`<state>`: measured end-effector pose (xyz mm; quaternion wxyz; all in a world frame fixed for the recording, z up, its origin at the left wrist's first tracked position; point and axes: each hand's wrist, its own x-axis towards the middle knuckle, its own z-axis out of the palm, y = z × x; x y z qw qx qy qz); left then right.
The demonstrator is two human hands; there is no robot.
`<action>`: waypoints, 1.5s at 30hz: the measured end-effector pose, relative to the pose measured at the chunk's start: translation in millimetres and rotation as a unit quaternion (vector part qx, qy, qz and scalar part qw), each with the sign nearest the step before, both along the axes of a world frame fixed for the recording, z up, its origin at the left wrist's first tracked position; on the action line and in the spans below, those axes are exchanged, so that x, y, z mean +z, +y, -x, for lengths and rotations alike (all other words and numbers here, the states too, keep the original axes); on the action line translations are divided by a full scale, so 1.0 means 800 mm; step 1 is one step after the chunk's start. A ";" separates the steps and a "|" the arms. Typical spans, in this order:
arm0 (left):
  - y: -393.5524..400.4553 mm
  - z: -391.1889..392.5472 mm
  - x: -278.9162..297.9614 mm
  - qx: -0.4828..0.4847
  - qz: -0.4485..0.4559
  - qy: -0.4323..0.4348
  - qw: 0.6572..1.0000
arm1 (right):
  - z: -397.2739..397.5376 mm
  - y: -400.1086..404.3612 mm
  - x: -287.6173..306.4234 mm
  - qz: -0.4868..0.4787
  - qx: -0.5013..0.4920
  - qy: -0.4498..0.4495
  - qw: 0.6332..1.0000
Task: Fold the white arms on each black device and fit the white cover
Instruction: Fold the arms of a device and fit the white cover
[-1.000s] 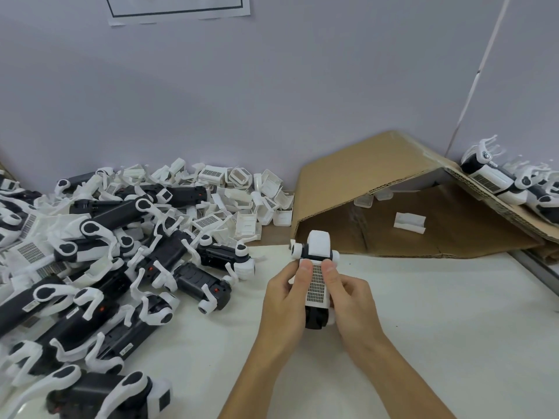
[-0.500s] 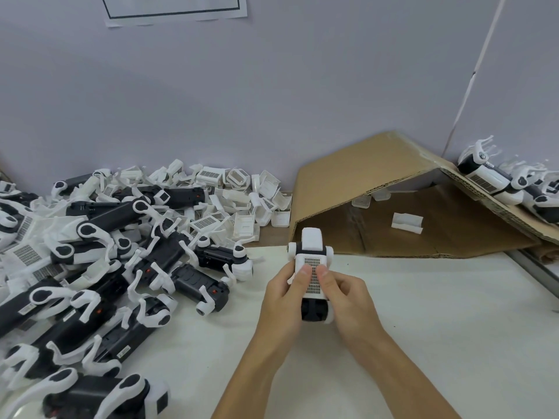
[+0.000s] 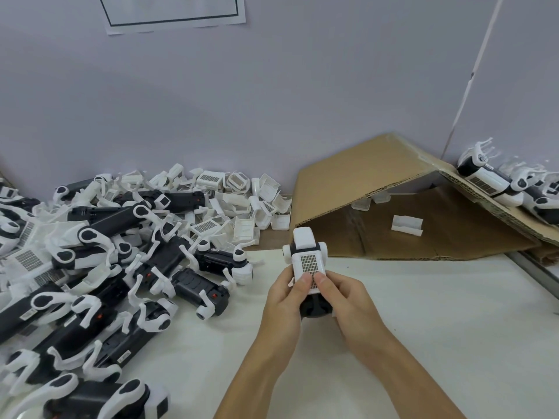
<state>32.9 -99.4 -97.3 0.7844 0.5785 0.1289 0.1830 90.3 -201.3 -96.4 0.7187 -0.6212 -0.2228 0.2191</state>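
Two hands are seen above the white tabletop, and one black device with a white grid-patterned plastic cover is gripped between them. The left hand is curled round the device's left side, its thumb pressed on the cover; the right hand is curled round the right side likewise. A heap of black devices with unfolded white arms is piled at the left, loose white covers behind it. A folded brown cardboard sheet is propped at the wall.

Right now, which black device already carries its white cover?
The device held in both hands, left hand and right hand: a white cover lies over its top and its arms are folded. The devices in the left pile have arms spread.
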 end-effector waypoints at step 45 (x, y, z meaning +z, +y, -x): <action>0.031 0.004 0.009 0.211 -0.103 0.028 0.972 | -0.022 -0.027 0.008 0.034 -0.140 -0.011 0.990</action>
